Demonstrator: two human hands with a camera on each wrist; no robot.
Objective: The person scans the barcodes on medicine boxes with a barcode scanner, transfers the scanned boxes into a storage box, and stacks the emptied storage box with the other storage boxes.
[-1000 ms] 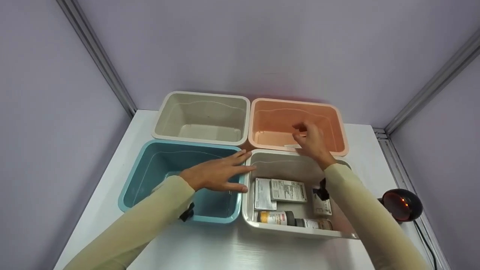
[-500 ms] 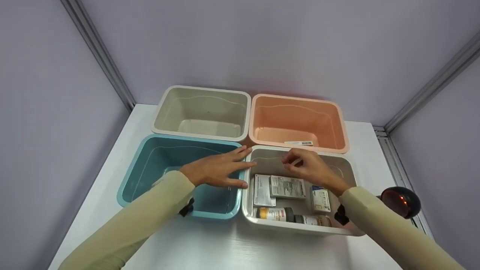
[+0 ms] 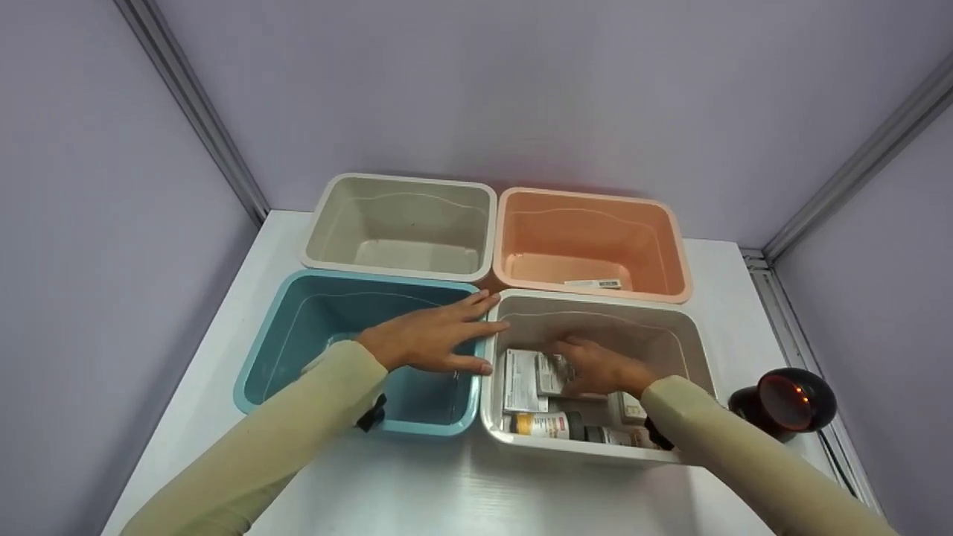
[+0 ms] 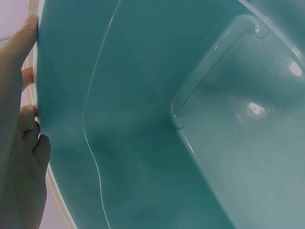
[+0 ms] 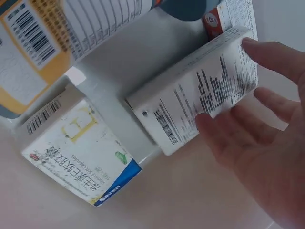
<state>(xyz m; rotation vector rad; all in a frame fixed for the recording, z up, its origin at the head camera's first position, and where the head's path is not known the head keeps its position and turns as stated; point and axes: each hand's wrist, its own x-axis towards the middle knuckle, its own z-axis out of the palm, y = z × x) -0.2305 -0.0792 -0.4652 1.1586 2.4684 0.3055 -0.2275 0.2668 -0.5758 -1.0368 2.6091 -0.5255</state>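
Note:
My left hand [image 3: 432, 341] rests with fingers spread over the touching rims of the teal bin [image 3: 257, 339] and the light grey bin [image 3: 700, 350]. Inside the grey bin, my right hand [image 3: 595, 366] reaches over a white printed medicine box [image 5: 190, 93], its spread fingertips at the box's edges. That box overlaps a flatter white box [image 3: 521, 380]. Closer to the wrist lies a vitamin E soft capsule box [image 5: 81, 150] with a blue corner. A yellow-labelled bottle [image 3: 547, 425] and a smaller dark-capped bottle [image 3: 614, 436] lie along the bin's near wall.
Behind stand a beige bin [image 3: 320, 223] and a peach bin [image 3: 674, 246], the latter with a small white barcoded item [image 3: 595, 284] inside. A black scanner-like device [image 3: 793, 402] with a red glow sits at the right. Walls [image 3: 476, 89] enclose the white table [image 3: 476, 491].
My right hand has come back from the peach bin and gone down into the grey bin, onto the printed medicine box. The left hand stays on the rims.

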